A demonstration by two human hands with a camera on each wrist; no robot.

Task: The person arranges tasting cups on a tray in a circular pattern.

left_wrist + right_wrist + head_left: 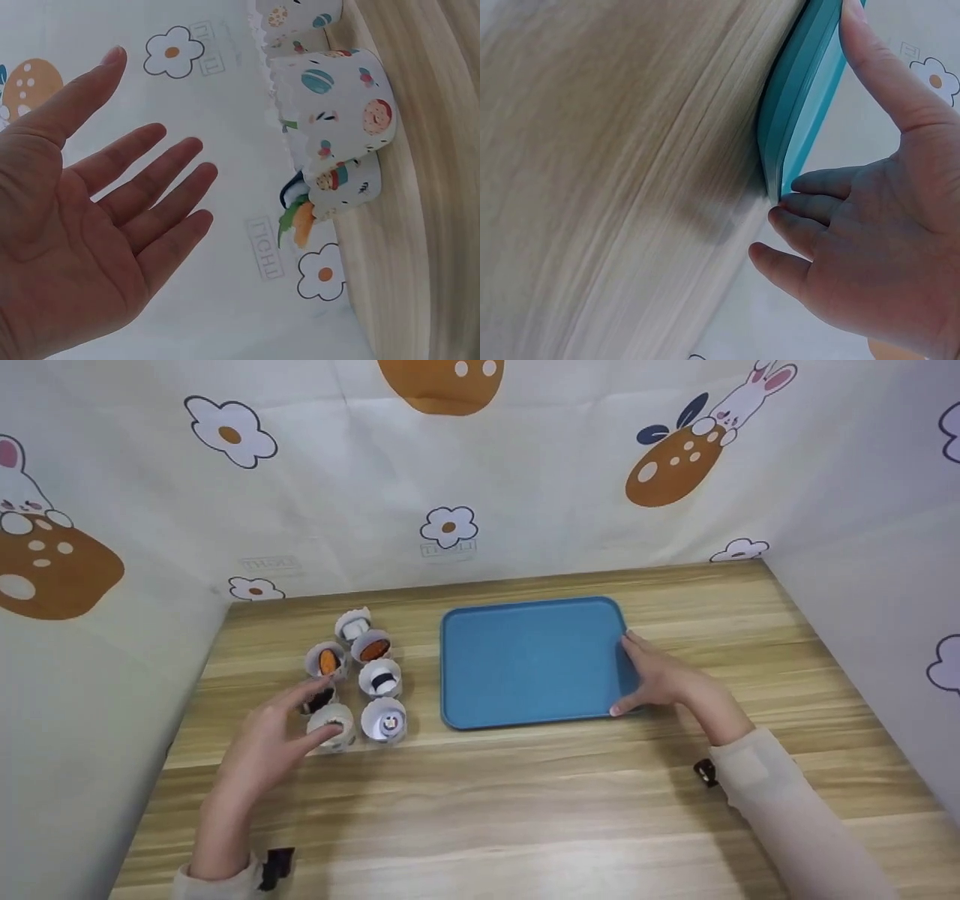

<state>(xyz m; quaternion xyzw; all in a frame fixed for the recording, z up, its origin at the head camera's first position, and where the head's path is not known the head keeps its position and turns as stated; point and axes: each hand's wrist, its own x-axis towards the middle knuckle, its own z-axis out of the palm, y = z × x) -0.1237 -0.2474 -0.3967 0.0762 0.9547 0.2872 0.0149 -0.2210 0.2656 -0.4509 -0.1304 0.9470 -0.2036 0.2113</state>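
Observation:
Several small paper baking cups stand in two uneven columns left of the tray, each holding a sushi-like piece. Among them are a cup with an orange-topped piece, a cup with a black-banded white piece and a cup with a small round roll. My left hand hovers by the near-left cups, partly covering two of them; the left wrist view shows its fingers spread, apart from the printed cup. At the right edge of the blue tray, my right hand rests thumb and fingertips on the rim, fingers fairly straight.
The wooden table lies beneath everything. A pale curtain printed with flowers and rabbits rises behind the table and along both sides. The rearmost cup stands near the table's back edge.

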